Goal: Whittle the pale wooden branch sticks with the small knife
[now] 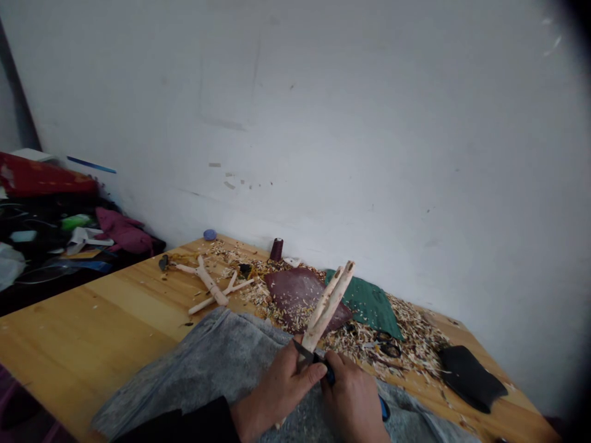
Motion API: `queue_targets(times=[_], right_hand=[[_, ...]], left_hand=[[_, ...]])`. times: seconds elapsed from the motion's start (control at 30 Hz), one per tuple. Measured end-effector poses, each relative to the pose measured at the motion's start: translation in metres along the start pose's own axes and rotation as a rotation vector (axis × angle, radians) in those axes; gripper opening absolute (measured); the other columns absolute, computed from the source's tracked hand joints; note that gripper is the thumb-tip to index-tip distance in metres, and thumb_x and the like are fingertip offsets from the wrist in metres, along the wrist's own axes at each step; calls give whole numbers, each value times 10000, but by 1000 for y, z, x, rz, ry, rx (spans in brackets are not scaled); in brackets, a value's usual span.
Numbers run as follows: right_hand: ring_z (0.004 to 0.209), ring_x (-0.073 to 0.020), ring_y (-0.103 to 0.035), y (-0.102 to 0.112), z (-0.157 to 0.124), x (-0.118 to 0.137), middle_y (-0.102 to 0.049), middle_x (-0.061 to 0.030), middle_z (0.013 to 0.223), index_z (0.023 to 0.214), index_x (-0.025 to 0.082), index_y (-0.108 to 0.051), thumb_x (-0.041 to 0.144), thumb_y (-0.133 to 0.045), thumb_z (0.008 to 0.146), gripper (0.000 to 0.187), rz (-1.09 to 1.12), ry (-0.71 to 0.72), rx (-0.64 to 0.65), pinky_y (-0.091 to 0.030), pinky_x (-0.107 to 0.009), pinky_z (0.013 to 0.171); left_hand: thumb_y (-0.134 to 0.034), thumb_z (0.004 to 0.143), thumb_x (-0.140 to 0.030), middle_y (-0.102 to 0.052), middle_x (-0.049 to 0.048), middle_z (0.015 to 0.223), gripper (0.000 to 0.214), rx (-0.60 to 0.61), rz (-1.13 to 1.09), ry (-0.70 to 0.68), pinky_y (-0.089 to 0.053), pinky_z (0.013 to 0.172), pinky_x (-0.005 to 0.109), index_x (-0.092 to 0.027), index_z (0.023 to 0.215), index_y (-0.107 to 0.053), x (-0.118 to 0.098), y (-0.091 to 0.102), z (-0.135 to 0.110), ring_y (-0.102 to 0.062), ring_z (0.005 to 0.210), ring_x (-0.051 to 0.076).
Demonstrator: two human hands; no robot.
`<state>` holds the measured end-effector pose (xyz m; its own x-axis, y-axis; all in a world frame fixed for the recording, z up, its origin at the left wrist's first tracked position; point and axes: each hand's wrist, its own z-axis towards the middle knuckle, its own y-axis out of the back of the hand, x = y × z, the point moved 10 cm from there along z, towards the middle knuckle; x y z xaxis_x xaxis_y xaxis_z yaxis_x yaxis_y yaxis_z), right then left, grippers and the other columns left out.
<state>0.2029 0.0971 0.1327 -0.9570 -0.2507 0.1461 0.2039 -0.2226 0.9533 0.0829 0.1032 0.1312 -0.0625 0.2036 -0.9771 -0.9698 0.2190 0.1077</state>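
Observation:
A peeled forked branch (319, 314) points up and away from me, its two prongs at the far end. Wrapped round its lower part is my left hand (279, 381), closed on the wood. My right hand (353, 394) grips a knife (303, 352) by its black-and-blue handle. The dark blade lies across the branch just above my left fingers, and my left thumb reaches to the knife near the handle. A grey cloth (203, 369) lies beneath both hands. The branch's lower end is mostly hidden by my hands.
Wood shavings (420, 332) cover much of the wooden table (69, 332). Other peeled forked branches (210, 286), a maroon sheet (295, 289), a green sheet (373, 304), scissors (390, 347), a thread spool (276, 250) and a black piece (473, 375) lie around. A white wall (346, 135) stands behind.

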Motion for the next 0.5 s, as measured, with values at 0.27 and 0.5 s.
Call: queue_targets(times=[0.27, 0.5], right_hand=[[806, -198, -703, 0, -1, 1, -740, -27, 887, 912, 233, -654, 94, -546, 857, 185, 3, -10, -14, -405, -257, 655], [839, -192, -696, 8, -1, 4, -731, -19, 889, 893, 229, -661, 54, -572, 828, 207, 23, -21, -21, -409, -251, 687]], left_hand=[[-649, 873, -340, -696, 73, 1186, 418, -4, 35, -89, -457, 973, 371, -201, 1264, -606, -1, 0, 0, -609, 1048, 235], [-647, 862, -390, -703, 45, 1029, 385, 7, 52, -92, -479, 899, 351, -199, 1197, -642, -5, -1, -2, -602, 933, 217]])
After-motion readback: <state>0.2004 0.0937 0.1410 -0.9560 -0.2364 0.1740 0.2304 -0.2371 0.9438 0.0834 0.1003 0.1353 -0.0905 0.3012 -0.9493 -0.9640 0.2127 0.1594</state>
